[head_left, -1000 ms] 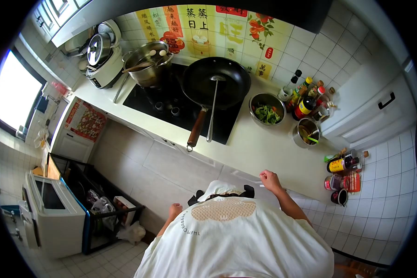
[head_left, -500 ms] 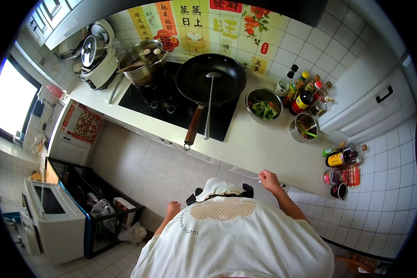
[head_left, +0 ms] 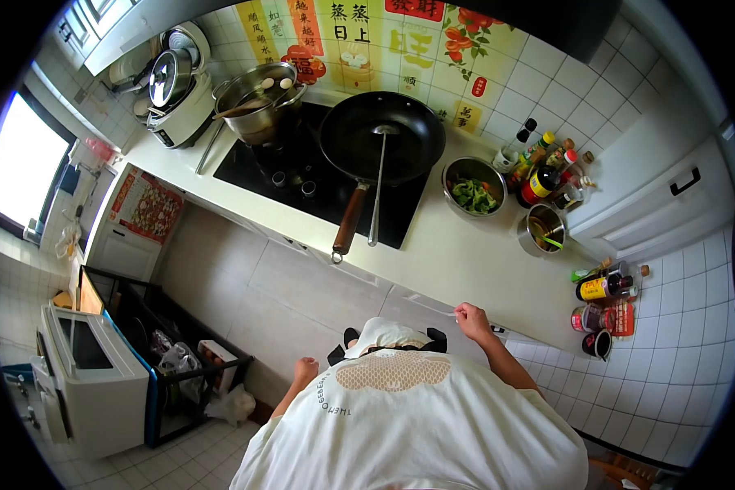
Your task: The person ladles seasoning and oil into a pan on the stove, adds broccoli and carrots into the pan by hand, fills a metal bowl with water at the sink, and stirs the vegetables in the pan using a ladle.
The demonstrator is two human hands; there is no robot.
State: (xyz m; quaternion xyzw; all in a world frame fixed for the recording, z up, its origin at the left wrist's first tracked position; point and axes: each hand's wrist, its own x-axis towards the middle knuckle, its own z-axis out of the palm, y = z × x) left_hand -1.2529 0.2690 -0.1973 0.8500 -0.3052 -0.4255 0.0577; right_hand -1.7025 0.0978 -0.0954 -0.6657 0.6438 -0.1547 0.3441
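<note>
Wok [head_left: 347, 139] is on the right side of the black cooktop [head_left: 249, 167], wooden handle [head_left: 349, 220] pointing back toward the person and poking out past the counter's front edge. There's a long-handled metal utensil [head_left: 378, 188] in it too, head down in the pan, shaft leaning out over the rim just right of the handle. Ladle or turner, can't really tell.

Neither hand is on any of that. Right hand [head_left: 471, 320] is right at the front edge of the white countertop [head_left: 465, 269], fingers loosely curled, but I can't tell if it's touching the edge or gripping something. Left hand [head_left: 306, 371] is low over the floor, just beside the white T-shirt [head_left: 416, 433]. Looks curled as well, too small to say how tightly or if anything's in it.

Back left of the cooktop there's a big steel pot [head_left: 261, 126], wooden utensil [head_left: 241, 109] lying across it and two egg-like things [head_left: 286, 83] near the far rim. Right of the wok: a steel bowl [head_left: 452, 181] of chopped greens [head_left: 474, 196], sauce bottles [head_left: 539, 186] behind it, then a smaller steel pot [head_left: 529, 237] with a green-handled utensil [head_left: 552, 242] sticking out.
</note>
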